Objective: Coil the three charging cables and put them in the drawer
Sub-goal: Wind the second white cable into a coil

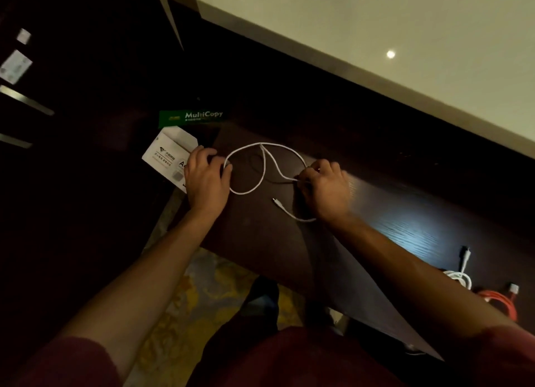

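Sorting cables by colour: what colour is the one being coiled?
White cable, clearest in the head view.

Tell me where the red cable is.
The red cable lies at the lower right of the head view, on the dark desk, beside a bundled white cable, beyond the right forearm.

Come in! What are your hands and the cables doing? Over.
Left hand and right hand both grip white cable, loosely looped on desk. Two other cables wait right. Nothing blocking.

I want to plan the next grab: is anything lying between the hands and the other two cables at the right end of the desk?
Nothing visible does. The dark desk is bare between the right hand and the coiled white cable and orange cable. Only the right forearm crosses that stretch. Both hands hold the loose white cable.
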{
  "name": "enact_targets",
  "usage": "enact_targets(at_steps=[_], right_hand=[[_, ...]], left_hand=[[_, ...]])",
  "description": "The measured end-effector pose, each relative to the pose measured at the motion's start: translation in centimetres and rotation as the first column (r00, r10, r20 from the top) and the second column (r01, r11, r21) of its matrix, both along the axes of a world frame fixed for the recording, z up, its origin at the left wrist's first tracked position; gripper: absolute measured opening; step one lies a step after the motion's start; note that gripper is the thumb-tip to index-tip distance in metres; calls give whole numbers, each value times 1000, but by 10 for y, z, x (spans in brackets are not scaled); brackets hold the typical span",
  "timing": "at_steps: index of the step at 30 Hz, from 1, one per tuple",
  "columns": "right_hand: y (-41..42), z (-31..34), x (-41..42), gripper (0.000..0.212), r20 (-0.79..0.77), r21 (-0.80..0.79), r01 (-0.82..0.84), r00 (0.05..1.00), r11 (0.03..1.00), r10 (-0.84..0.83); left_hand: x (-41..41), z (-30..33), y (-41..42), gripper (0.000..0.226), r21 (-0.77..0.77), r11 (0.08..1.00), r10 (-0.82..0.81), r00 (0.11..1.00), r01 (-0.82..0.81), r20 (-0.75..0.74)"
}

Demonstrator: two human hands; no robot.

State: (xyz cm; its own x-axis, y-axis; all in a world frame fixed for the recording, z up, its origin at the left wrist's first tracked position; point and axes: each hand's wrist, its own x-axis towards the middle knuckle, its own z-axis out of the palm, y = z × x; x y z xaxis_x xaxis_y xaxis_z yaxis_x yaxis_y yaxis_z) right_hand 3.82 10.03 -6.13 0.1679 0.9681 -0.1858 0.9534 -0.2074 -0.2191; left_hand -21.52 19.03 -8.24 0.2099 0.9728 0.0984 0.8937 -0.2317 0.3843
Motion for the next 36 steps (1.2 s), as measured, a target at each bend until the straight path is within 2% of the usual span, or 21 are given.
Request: enact_targets(at_steps=[3, 6, 12, 14, 18, 20, 23, 25, 28, 31, 34, 36], right_hand=[[-7, 5, 2, 19, -43, -11, -38, 998, 999, 38], [-29, 16, 12, 10, -110, 1, -34, 993, 999, 34], [-103, 35, 45, 10, -176, -36, 45, 983, 998, -50], [-129, 36, 59, 12, -167, -72, 103, 979, 992, -113], [-178, 41, 83, 15, -179, -159, 175, 963, 972, -203], [-195, 52, 89, 27, -214, -156, 177, 954, 972, -208], [-199, 94, 84, 56, -314, 23, 145, 940, 989, -131], [-190, 138, 71, 59, -395, 210, 115, 919, 971, -23], [-177, 202, 49, 52, -498, 423, 86, 854, 902, 152], [-174, 234, 38, 32, -618, 486, 117, 747, 866, 245], [-180, 245, 37, 15, -721, 478, 161, 634, 864, 281], [-187, 250, 39, 18, -779, 456, 178, 554, 872, 294]], left_hand=[[4, 25, 3, 22, -95, 995, 35, 972, -13, 232], [15, 67, 3, 22, -245, 969, 88, 897, 23, 434], [46, 149, -17, 18, -254, 951, 51, 722, 176, 690], [59, 173, -27, 17, -252, 939, 54, 621, 236, 782], [80, 215, -51, 20, -306, 837, 200, 266, 453, 943], [90, 232, -66, 21, -322, 785, 259, 192, 529, 947], [111, 252, -96, 20, -315, 737, 280, 155, 598, 947], [126, 261, -118, 21, -300, 724, 262, 154, 621, 953], [147, 270, -150, 22, -276, 755, 158, 243, 595, 957], [159, 282, -176, 26, -266, 810, 85, 344, 523, 935], [164, 293, -201, 28, -275, 809, 85, 359, 519, 929], [165, 295, -214, 32, -276, 791, 84, 348, 547, 934]])
